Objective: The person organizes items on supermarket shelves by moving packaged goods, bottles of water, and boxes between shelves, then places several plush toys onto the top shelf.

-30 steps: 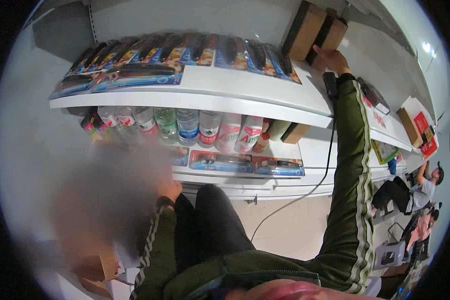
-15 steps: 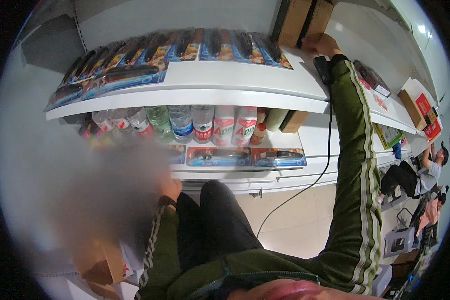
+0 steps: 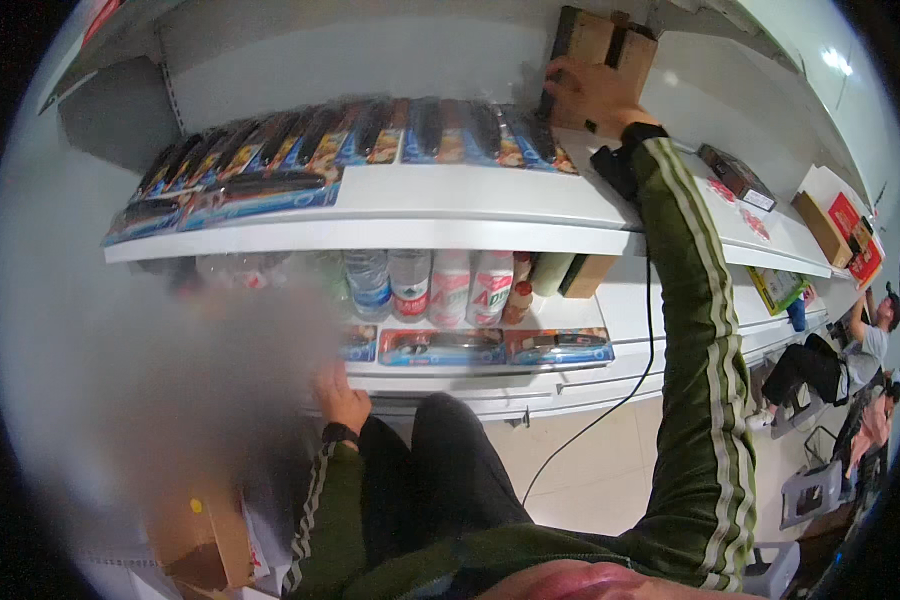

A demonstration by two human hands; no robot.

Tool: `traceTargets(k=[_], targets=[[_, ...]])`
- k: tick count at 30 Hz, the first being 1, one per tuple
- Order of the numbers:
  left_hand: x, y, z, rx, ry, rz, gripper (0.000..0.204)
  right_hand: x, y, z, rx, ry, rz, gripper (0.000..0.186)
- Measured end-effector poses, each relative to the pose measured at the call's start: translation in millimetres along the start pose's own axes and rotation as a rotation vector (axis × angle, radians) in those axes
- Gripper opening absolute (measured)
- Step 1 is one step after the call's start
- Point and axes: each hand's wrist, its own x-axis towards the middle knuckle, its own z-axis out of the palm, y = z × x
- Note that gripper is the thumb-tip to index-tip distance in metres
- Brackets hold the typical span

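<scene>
My right hand [image 3: 602, 98] reaches over the front of a brown cardboard box [image 3: 632, 62] that stands on the upper shelf against the back wall. Its fingers are stretched out toward the box's left edge, with the thumb apart below. A black device [image 3: 613, 172] with a cable sits at that wrist. My left hand [image 3: 342, 402] is low, by the front edge of the lower shelf, with its fingers extended upward. A grey-brown blur covers part of the view beside it. Packaged black-handled items on blue cards [image 3: 435, 135] lie in a row left of the box.
The white upper shelf [image 3: 450, 205] spans the view. Below it stand several bottles [image 3: 410, 280] and more carded packages [image 3: 445, 347]. A dark small box [image 3: 738, 178] lies right of my forearm. The black cable [image 3: 610, 405] hangs down. Another person [image 3: 840, 360] sits far right.
My right hand has moved left across the cardboard box, from its right side to its front. My left hand has dropped slightly and shows more clearly. The whole view has tilted up a little.
</scene>
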Motion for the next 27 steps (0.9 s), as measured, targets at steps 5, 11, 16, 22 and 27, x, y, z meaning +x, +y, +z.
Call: traceTargets(k=[5, 11, 16, 22, 27], targets=[[23, 23, 15, -0.052, 0.1, 0.148, 0.077, -18, 33, -23, -0.119, -0.168, -0.004, 0.048], [25, 27, 12, -0.081, 0.085, 0.126, 0.077, -19, 50, -10, -0.13, -0.127, 0.029, 0.053], [28, 27, 9, -0.097, 0.095, 0.144, 0.076, -19, 55, -6, -0.17, -0.133, -0.034, 0.054], [24, 28, 3, -0.094, 0.006, 0.058, 0.079, -19, 59, -14, -0.193, -0.21, -0.035, 0.05], [23, 27, 7, -0.09, 0.033, 0.087, 0.078, -23, 48, -19, -0.373, -0.241, 0.003, 0.054]])
